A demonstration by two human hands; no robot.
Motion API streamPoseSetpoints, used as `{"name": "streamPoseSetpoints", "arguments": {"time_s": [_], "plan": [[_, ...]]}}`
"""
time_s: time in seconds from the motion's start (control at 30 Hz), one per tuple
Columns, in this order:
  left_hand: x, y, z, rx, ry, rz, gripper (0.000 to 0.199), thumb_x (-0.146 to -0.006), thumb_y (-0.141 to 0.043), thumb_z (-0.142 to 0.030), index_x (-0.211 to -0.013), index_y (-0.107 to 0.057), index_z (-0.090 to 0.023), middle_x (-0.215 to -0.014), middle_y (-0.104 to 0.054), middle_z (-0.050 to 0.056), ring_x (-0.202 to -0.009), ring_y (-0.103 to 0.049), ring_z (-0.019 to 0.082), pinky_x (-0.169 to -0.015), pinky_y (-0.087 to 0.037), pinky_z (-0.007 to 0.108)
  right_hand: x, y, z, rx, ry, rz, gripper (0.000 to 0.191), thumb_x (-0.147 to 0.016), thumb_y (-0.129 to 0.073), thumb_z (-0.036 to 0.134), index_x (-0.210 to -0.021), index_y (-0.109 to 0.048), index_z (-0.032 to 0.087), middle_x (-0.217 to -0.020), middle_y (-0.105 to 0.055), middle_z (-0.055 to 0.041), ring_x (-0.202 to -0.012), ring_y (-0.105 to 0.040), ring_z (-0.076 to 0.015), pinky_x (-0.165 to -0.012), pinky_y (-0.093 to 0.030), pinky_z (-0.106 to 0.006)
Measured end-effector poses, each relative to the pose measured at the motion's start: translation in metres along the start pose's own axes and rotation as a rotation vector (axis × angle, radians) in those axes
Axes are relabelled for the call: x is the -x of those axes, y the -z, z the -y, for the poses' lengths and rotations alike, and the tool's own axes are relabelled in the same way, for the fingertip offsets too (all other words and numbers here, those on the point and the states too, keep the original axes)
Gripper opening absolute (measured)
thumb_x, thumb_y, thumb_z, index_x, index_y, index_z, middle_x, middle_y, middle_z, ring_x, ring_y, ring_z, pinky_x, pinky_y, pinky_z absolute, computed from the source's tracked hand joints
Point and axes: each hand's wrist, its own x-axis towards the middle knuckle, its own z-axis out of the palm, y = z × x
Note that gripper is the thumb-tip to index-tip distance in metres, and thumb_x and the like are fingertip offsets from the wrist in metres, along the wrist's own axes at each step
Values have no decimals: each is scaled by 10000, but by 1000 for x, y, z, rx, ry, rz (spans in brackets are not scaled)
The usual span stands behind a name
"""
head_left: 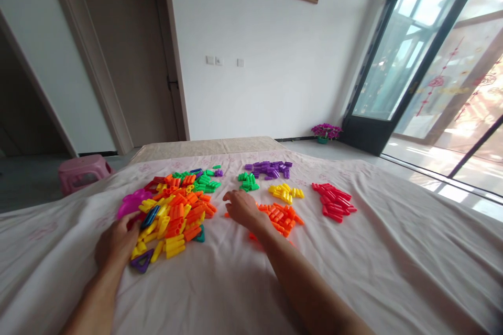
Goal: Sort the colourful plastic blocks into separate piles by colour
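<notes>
A mixed heap of plastic building pieces (176,214), mostly yellow and orange, lies left of centre on the cloth. At its left edge is my left hand (118,241), thumb and index finger apart; its fingertips touch the heap near a dark blue piece (150,216) and a magenta piece (131,203). My right hand (241,207) is over the cloth between the heap and a pile of orange pieces (281,217). Its fingers point left and are apart, with no piece visible in them. A small orange bit shows just below those fingers. The right forearm covers part of the orange pile.
Sorted piles stand apart on the cloth (353,272): green (248,182), purple (271,169), yellow (286,192) and red (334,202). A purple triangle (142,260) lies at the heap's near edge. Past the table are a pink stool (84,172) and a potted flower (326,132).
</notes>
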Motion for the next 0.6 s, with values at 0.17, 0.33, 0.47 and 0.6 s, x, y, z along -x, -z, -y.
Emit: {"name": "streamPoseSetpoints", "arguments": {"time_s": [0.17,0.33,0.47,0.6], "plan": [[0,-1,0,2,-5,-6,579,-959,-392,-514,-1376,-683,-237,-1297,-736,178,-1071,-703,394,-855,-529,474,-7,-40,16,-57,163,-40,372,-968,-502,160,-1294,-678,192,-1257,-736,-101,-1229,-626,-230,-1004,-463,-329],[-1,-1,1,3,-19,-20,563,-957,-403,-502,-1364,-688,-238,-1301,-735,175,-1069,-702,391,-856,-529,472,-13,-53,27,-2,133,-41,310,-1008,-520,264,-1280,-648,188,-1186,-736,-126,-1191,-640,-246,-999,-467,-360],[1,0,-1,1,-2,-9,565,-954,-402,-507,-1364,-686,-243,-1315,-730,170,-1090,-699,395,-871,-528,473,-13,-57,30,1,85,-32,323,-974,-548,227,-1277,-649,181,-1213,-723,-122,-1147,-667,-246,-969,-478,-346],[2,0,-2,2,-3,-2,572,-956,-398,-506,-1383,-673,-243,-1331,-723,162,-1122,-696,386,-892,-528,462,-10,-43,23,-61,31,-32,436,-924,-557,155,-1345,-645,231,-1281,-701,-98,-1082,-702,-216,-854,-494,-289]]}}
